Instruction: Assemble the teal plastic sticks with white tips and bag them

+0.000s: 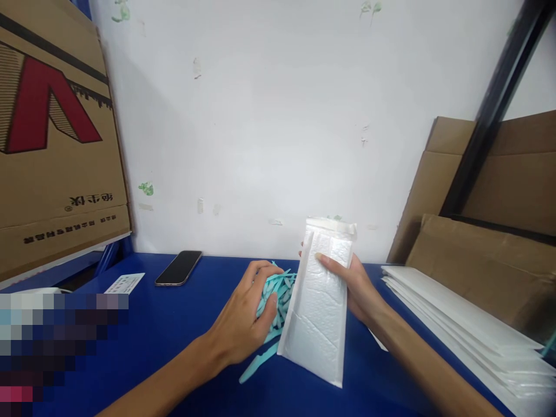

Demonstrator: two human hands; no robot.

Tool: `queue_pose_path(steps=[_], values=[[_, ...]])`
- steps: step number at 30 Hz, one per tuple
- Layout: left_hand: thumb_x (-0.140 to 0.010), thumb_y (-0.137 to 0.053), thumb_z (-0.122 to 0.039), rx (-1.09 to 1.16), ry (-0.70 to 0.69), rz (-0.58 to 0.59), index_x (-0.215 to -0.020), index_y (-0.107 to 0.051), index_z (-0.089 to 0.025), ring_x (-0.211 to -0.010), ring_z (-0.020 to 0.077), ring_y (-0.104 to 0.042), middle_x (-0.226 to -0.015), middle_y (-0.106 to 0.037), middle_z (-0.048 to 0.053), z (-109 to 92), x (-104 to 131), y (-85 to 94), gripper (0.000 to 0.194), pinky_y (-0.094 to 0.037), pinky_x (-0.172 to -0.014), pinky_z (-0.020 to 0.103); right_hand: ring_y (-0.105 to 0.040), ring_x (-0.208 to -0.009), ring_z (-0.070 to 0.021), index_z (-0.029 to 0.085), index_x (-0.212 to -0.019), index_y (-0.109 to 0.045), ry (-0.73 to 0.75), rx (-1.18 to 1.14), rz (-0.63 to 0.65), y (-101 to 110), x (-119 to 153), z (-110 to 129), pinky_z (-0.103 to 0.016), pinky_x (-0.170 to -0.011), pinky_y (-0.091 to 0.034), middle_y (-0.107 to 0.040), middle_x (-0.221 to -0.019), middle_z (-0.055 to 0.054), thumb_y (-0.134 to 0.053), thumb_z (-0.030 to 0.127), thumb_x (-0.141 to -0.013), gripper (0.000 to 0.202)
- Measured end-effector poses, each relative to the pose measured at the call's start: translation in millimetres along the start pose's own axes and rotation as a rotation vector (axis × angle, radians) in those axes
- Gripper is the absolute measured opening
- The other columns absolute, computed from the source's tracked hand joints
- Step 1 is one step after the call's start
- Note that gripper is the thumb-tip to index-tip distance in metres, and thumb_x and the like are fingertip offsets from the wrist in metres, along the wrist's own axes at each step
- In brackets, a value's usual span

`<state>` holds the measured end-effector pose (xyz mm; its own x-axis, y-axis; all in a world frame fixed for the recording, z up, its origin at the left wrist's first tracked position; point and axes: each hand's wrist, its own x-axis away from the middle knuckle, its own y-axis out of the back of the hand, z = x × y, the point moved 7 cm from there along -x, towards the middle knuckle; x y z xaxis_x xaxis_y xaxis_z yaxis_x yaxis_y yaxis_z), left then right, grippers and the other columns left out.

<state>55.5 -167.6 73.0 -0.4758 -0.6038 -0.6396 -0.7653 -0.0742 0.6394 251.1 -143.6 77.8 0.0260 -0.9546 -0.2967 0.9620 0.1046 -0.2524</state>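
My right hand (354, 281) grips a white padded bubble mailer (319, 307) by its upper part. The thumb lies across the front and the fingers are behind it. The mailer stands tilted, its folded edge at the top. To its left is a heap of slim teal plastic sticks (284, 295), partly hidden by the mailer and my other hand. My left hand (249, 310) curves over the heap's left side, thumb and fingers apart, touching the sticks. One longer teal stick (259, 364) with a blade-like end lies in front.
A phone (179, 268) and a printed card (125, 283) lie on the blue table (174, 336) to the left. White mailers (469, 324) are stacked at the right, beside cardboard (482, 266). A large carton (56, 174) stands at left; a white wall (278, 116) is behind.
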Motion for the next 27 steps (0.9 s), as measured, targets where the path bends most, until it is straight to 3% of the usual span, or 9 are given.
queue_pose_path(steps=[5,9,14,17,27], values=[[-0.099,-0.043,-0.032,0.100,0.059,0.095,-0.137,-0.043,-0.025,-0.113,0.0227,-0.054,-0.133,-0.050,0.009,-4.5,2.5,-3.5,0.039,-0.049,-0.097,0.040,-0.069,-0.095,-0.0270,0.020,-0.132,-0.055,0.005,-0.013,-0.071,5.2,5.6,5.6,-0.038,-0.082,-0.055,-0.072,-0.113,-0.010,-0.081,0.038,-0.073,0.066],[-0.095,-0.052,-0.042,0.169,0.107,0.214,-0.148,-0.033,-0.027,-0.109,0.0264,-0.056,-0.134,-0.054,0.010,-4.8,6.2,-16.9,0.058,-0.049,-0.091,0.041,-0.070,-0.093,-0.0295,0.019,-0.123,-0.062,-0.021,-0.082,-0.079,3.0,9.1,6.0,-0.039,-0.080,-0.056,-0.074,-0.107,-0.010,-0.082,0.039,-0.072,0.059],[-0.093,-0.057,-0.039,0.386,0.173,0.256,-0.145,-0.037,-0.026,-0.072,0.0181,-0.060,-0.095,-0.071,0.003,-1.0,8.2,-38.5,0.057,-0.045,-0.062,0.029,-0.070,-0.088,-0.0290,0.016,-0.108,-0.070,-0.076,-0.087,-0.049,-6.4,12.6,-1.1,-0.038,-0.079,-0.055,-0.075,-0.099,-0.009,-0.081,0.044,-0.070,0.048],[-0.093,-0.058,-0.040,0.495,0.239,0.224,-0.135,-0.046,-0.023,-0.068,0.0164,-0.061,-0.088,-0.072,0.003,-1.0,8.3,-41.9,0.048,-0.040,-0.056,0.026,-0.070,-0.079,-0.0256,0.017,-0.103,-0.070,-0.047,-0.058,-0.096,-4.7,10.5,-4.3,-0.035,-0.073,-0.054,-0.075,-0.090,-0.007,-0.080,0.045,-0.071,0.043],[-0.092,-0.058,-0.042,0.613,0.259,0.205,-0.119,-0.057,-0.019,-0.062,0.0146,-0.059,-0.075,-0.066,0.001,-9.4,12.2,-37.6,0.035,-0.040,-0.053,0.023,-0.061,-0.073,-0.0157,0.027,-0.109,-0.063,0.398,0.138,-0.255,16.8,4.5,27.8,-0.026,-0.065,-0.048,-0.069,-0.094,0.000,-0.068,0.039,-0.085,0.027]])
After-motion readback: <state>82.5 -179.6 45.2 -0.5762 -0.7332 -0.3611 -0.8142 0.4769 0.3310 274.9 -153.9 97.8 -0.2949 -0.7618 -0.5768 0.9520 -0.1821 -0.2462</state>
